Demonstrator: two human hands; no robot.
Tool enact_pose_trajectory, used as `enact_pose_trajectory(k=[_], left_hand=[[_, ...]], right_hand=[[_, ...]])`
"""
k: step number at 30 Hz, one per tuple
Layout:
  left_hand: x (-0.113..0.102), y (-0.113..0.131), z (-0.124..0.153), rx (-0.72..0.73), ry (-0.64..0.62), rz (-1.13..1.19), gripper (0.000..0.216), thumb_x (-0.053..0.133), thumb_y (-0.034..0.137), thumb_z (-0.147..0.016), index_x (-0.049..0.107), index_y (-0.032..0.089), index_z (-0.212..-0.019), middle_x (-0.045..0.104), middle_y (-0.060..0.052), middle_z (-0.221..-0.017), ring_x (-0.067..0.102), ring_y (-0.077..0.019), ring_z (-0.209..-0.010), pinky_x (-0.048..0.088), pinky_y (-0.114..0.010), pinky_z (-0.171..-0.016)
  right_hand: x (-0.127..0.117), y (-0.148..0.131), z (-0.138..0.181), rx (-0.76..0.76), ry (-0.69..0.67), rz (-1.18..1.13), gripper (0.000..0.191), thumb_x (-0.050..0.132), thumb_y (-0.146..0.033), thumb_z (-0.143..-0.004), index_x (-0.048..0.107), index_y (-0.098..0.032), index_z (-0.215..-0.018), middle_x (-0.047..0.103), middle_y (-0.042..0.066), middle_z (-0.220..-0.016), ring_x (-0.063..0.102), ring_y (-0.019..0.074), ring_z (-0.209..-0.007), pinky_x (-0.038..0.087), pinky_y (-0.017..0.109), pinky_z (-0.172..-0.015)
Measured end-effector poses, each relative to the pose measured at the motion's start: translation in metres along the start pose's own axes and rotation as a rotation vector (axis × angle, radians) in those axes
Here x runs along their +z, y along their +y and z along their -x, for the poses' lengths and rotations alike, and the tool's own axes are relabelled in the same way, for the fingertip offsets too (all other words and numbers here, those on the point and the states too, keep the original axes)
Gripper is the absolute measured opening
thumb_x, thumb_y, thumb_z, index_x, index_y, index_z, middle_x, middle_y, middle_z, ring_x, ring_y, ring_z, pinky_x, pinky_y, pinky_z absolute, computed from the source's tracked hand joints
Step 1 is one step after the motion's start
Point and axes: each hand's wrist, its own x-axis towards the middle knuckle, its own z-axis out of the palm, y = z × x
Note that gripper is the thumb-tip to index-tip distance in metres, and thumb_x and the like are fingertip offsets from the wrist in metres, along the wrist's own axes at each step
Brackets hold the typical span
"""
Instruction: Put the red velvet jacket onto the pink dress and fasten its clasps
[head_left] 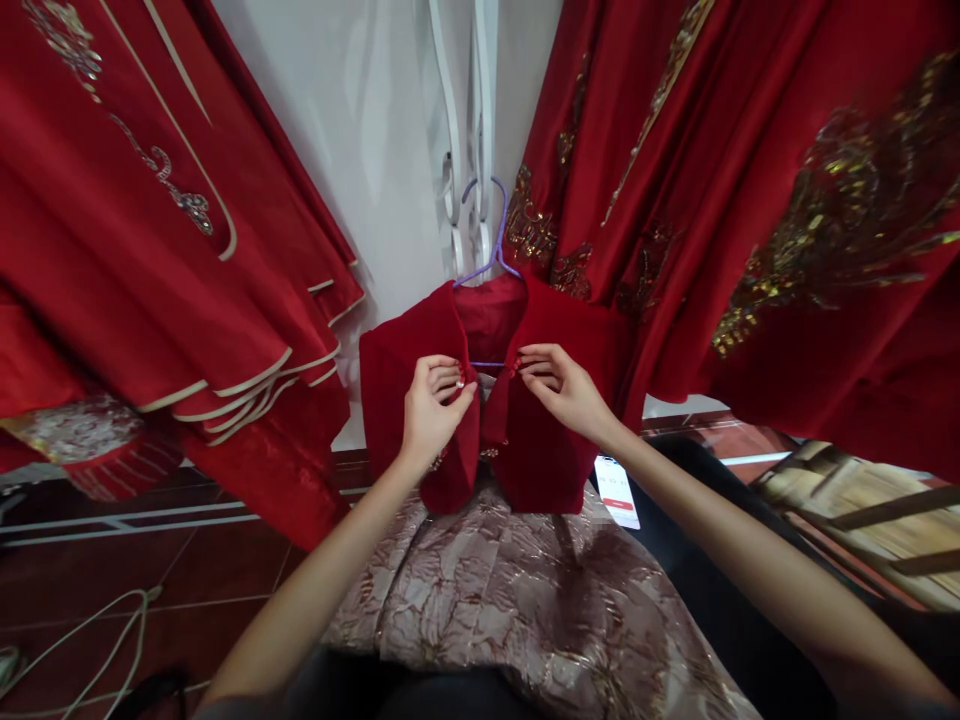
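Note:
A short red velvet jacket [551,450] hangs on a purple hanger [491,250] in front of me, over a pale brocade skirt [517,600]. My left hand [433,405] is closed on the edge of the jacket's left front panel near the collar. My right hand [559,385] pinches the edge of the right front panel just opposite. Both hands sit close together at the jacket's front opening, fingertips a few centimetres apart.
Red embroidered garments hang on the left [150,250] and right [750,200]. A white rack [469,130] stands against the white wall. A phone [616,490] shows at the right of the jacket. White cables [90,630] lie on the dark red floor.

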Motion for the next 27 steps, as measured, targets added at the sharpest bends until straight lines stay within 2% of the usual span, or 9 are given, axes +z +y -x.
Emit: enact_pose_trajectory(k=[5,10,15,19,22,27], left_hand=[[0.018,-0.008,0.000,-0.011,0.085,0.069,0.026,0.072,0.028,-0.076,0.059,0.023,-0.097,0.070,-0.007,-0.098,0.068,-0.0182,-0.093,0.055,-0.032,-0.084],[0.029,-0.004,-0.009,0.002,0.084,0.051,0.025,0.073,0.026,-0.075,0.055,0.024,-0.092,0.070,-0.004,-0.088,0.070,-0.0184,-0.087,0.056,-0.033,-0.080],[0.032,-0.002,-0.013,0.035,0.076,0.032,0.023,0.073,0.023,-0.075,0.053,0.024,-0.087,0.069,-0.003,-0.085,0.070,-0.0177,-0.084,0.056,-0.030,-0.075],[0.034,-0.003,-0.016,0.080,0.093,-0.058,0.013,0.071,0.025,-0.077,0.061,0.022,-0.084,0.070,-0.003,-0.086,0.069,-0.0165,-0.083,0.056,-0.028,-0.073],[0.035,-0.003,-0.020,0.092,0.088,-0.105,0.010,0.070,0.023,-0.078,0.063,0.020,-0.083,0.071,-0.002,-0.085,0.069,-0.0153,-0.080,0.055,-0.026,-0.073],[0.031,0.000,-0.023,0.119,0.003,-0.197,0.006,0.067,0.020,-0.080,0.063,0.019,-0.084,0.072,-0.002,-0.086,0.069,-0.0141,-0.077,0.055,-0.025,-0.073]], right_hand=[[0.008,0.004,-0.012,-0.051,0.113,0.227,0.029,0.061,-0.037,-0.083,0.059,-0.020,-0.107,0.064,0.007,-0.097,0.060,0.0159,-0.075,0.053,0.030,-0.064],[0.012,0.000,-0.027,-0.073,0.174,0.405,0.023,0.068,-0.040,-0.079,0.060,-0.020,-0.090,0.061,0.004,-0.084,0.055,0.0151,-0.067,0.051,0.033,-0.070],[0.010,-0.004,-0.023,-0.102,0.134,0.252,0.022,0.068,-0.040,-0.079,0.059,-0.021,-0.086,0.061,0.005,-0.090,0.060,0.0162,-0.077,0.053,0.029,-0.065],[0.009,-0.002,-0.018,-0.143,0.102,0.093,0.018,0.065,-0.037,-0.083,0.060,-0.021,-0.089,0.065,0.003,-0.092,0.064,0.0157,-0.084,0.056,0.030,-0.075],[0.011,0.002,-0.018,-0.156,0.122,0.034,0.020,0.066,-0.037,-0.082,0.060,-0.021,-0.092,0.066,0.002,-0.092,0.065,0.0159,-0.085,0.057,0.031,-0.076],[0.012,0.006,-0.019,-0.173,0.119,-0.051,0.023,0.069,-0.035,-0.081,0.061,-0.021,-0.097,0.066,0.002,-0.094,0.065,0.0155,-0.088,0.057,0.031,-0.080]])
